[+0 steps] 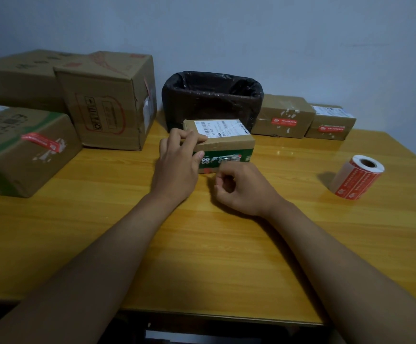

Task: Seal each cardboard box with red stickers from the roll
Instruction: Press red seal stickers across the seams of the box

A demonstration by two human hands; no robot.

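— Two hands meet at the small box [223, 142] in the middle of our table [226, 244]. What do we see of the left hand [177, 167]?

— We see it gripping the box's near left corner, fingers curled over the top edge, thumb on the green front.

— And the right hand [241, 189]?

— We find it curled just before the box's lower front edge, beside a scrap of red; whether it pinches that scrap, we cannot tell.

— Where is the sticker roll [357, 177]?

— Well apart, lying on its side at the table's right.

— Other boxes?

— We count two stickered boxes [282, 115] back right, a bag-lined bin [212, 98] behind, and larger boxes [107, 100] at left.
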